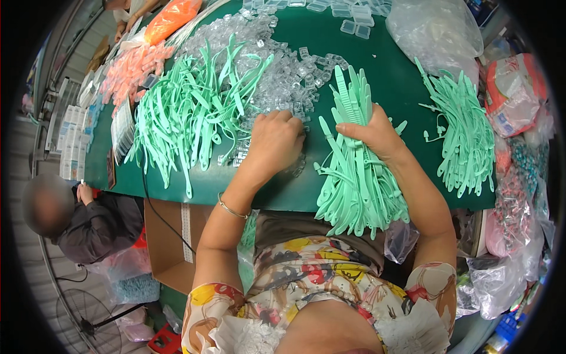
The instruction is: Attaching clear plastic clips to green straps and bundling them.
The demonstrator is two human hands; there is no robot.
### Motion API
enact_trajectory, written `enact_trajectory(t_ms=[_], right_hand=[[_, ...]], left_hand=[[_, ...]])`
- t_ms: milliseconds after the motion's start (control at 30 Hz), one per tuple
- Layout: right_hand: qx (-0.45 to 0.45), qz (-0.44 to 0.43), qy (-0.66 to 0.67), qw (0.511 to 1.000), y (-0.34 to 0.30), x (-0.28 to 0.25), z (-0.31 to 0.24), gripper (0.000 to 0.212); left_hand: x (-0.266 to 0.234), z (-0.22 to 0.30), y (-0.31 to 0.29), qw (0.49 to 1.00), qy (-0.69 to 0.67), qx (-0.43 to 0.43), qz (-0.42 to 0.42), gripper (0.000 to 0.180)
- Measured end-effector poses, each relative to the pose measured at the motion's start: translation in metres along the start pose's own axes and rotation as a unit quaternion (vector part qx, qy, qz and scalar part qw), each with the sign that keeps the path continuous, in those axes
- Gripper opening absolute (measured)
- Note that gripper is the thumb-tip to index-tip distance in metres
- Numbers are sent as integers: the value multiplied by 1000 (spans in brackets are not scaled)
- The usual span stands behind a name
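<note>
My right hand is wrapped round a thick bundle of mint-green plastic straps, thumb across the front. Ribbed, toothed ends stick up above the grip, and the long tails fan out over the table's near edge. My left hand is closed, knuckles up, at the near side of a heap of small clear plastic pieces. Its fingertips are hidden, so whatever they pinch cannot be made out. Left of it lies a loose, tangled pile of the same green straps.
Another green strap pile lies at the right, below a clear plastic bag. Peach-coloured pieces and an orange bag are at the far left. An open cardboard box stands below the table edge. Another person sits at left.
</note>
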State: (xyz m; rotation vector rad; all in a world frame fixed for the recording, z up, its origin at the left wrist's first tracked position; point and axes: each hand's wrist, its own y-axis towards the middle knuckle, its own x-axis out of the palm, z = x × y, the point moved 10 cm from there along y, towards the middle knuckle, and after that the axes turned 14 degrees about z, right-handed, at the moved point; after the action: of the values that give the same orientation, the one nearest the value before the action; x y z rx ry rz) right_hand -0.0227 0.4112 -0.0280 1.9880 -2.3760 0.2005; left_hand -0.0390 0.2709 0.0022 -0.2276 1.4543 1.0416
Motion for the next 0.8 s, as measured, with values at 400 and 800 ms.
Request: enact_trajectory(t_ms=[400, 800], right_hand=[[-3, -24, 9, 1000, 1, 3, 0, 43], [-6, -26, -41, 999, 2, 4, 3, 42]], left_hand=[[46, -10, 9, 685, -638, -338, -94, 13], [43, -4, 15, 718, -610, -321, -97, 13]])
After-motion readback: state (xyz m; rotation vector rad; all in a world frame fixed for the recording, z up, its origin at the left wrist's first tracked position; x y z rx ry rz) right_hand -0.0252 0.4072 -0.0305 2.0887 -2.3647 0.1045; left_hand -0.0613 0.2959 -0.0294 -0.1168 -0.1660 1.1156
